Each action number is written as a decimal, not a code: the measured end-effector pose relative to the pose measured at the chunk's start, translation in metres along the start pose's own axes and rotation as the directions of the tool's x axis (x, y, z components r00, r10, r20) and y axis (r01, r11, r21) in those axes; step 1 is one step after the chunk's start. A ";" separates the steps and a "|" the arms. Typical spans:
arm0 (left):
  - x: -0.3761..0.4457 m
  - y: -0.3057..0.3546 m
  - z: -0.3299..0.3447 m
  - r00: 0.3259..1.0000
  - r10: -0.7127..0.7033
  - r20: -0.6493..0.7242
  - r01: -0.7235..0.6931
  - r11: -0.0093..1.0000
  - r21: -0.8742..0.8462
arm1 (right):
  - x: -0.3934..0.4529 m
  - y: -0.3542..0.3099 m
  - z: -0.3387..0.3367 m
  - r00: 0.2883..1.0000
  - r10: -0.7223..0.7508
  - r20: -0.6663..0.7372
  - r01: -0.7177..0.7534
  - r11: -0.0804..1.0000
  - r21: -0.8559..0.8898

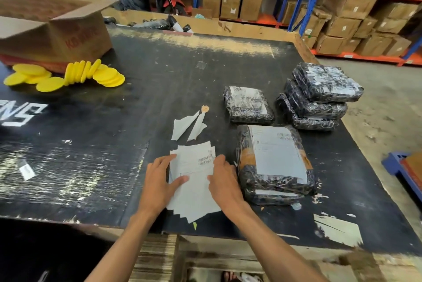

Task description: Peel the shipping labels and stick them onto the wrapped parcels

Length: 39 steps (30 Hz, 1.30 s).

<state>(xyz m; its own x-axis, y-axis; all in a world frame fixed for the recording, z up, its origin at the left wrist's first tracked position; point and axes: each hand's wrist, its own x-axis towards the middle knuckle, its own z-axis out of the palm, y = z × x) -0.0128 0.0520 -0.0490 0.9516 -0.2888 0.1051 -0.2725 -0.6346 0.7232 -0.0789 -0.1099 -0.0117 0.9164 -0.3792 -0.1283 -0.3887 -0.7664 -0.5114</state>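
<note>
Near the desk's (91, 167) front edge, our left hand (159, 181) and right hand (225, 182), grips open, flat fingers pressing the label stack (194, 181), wrapped parcel (274, 165) just beside.

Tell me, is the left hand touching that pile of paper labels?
Touching. The head view shows the left hand lying on the stack of labels, fingers spread flat over its left edge.

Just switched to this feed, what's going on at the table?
A person is working through a stack of shipping labels on the black table. The left hand and right hand both rest on the stack. Right beside it lies a wrapped parcel already bearing a label; more labelled parcels sit behind. Peeled backing scraps lie above the stack.
</note>
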 end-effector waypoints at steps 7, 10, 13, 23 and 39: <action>0.002 0.005 0.009 0.993 -0.071 -0.094 0.077 0.995 0.063 | 0.002 -0.005 -0.004 0.992 -0.022 -0.123 0.030 0.997 0.068; 0.002 0.006 0.011 0.991 -0.088 -0.104 0.100 0.988 0.118 | 0.000 -0.008 -0.001 0.991 0.014 -0.132 0.012 0.981 0.192; 0.000 0.009 0.012 0.989 -0.081 -0.125 0.099 0.986 0.137 | 0.002 -0.007 -0.002 0.992 0.059 -0.116 -0.027 0.965 0.262; -0.002 0.007 0.014 0.990 -0.016 -0.141 0.050 0.970 0.239 | 0.009 -0.002 0.007 0.974 0.009 -0.224 0.037 0.979 0.200; 0.011 0.017 0.008 0.990 -0.103 -0.096 0.101 0.994 -0.033 | 0.004 -0.006 -0.001 0.972 -0.136 -0.194 0.184 0.948 0.259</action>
<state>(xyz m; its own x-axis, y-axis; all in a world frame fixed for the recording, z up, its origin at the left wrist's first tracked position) -0.0085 0.0325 -0.0412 0.9838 -0.1520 0.0946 -0.1706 -0.6364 0.7523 -0.0730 -0.1080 -0.0082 0.9246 -0.3649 0.1097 -0.1750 -0.6624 -0.7284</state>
